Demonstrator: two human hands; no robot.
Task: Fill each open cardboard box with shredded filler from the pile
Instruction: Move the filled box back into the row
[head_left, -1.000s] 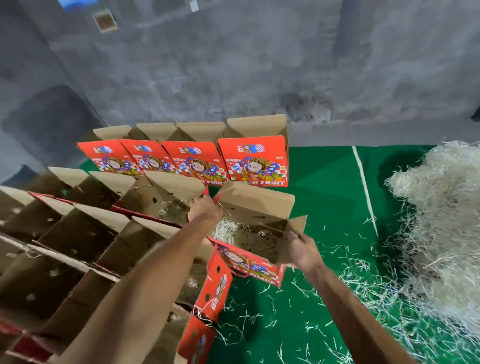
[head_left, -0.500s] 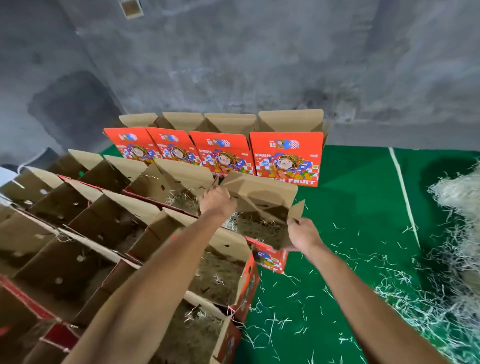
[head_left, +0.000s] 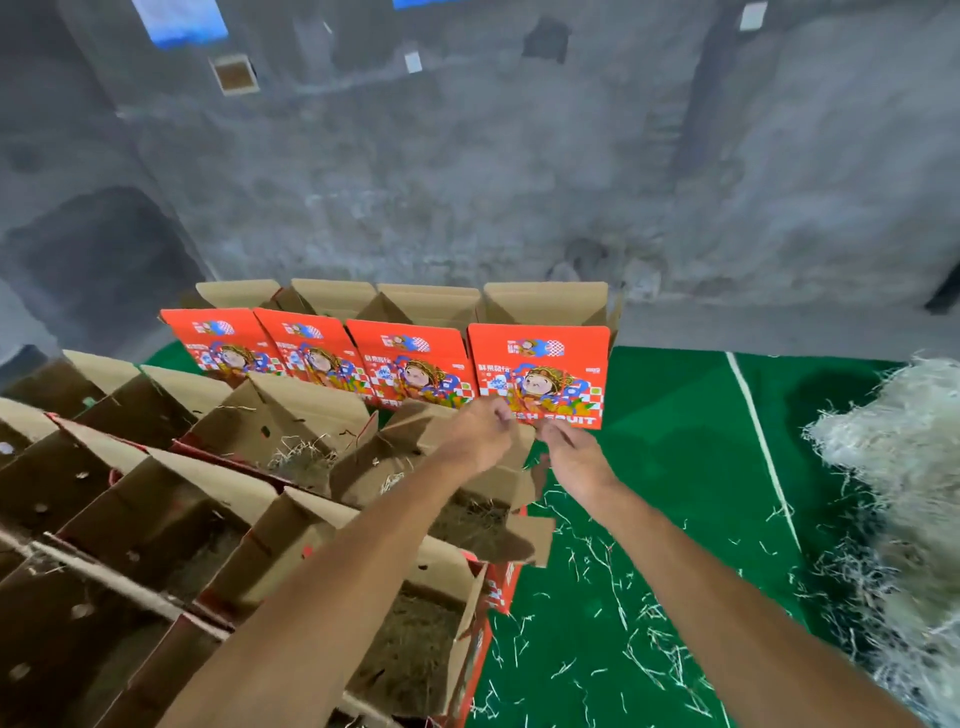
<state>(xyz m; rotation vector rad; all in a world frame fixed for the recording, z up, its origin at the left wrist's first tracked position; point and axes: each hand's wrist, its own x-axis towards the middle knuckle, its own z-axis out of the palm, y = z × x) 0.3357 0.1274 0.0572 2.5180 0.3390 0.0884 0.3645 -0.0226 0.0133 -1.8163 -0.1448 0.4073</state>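
Note:
An open cardboard box (head_left: 470, 512) with brown shredded filler inside stands at the right end of a row of open boxes. My left hand (head_left: 480, 434) curls over the top edge of its far flap. My right hand (head_left: 574, 457) is just right of it, its fingers reaching to that flap's right end; blur hides whether they pinch it. The pale shredded filler pile (head_left: 898, 467) lies at the far right on the green mat (head_left: 675, 467). A nearer box (head_left: 415, 639) also holds filler.
Four upright red printed boxes (head_left: 537, 364) stand in a row at the back against the grey concrete wall (head_left: 467, 182). Several rows of open boxes (head_left: 130, 493) fill the left side. Loose filler strands and a white line (head_left: 758, 441) mark the mat.
The filled box has gone from tilted and lifted to standing in its row. My right hand has left the side flap and moved up beside my left hand at the far flap.

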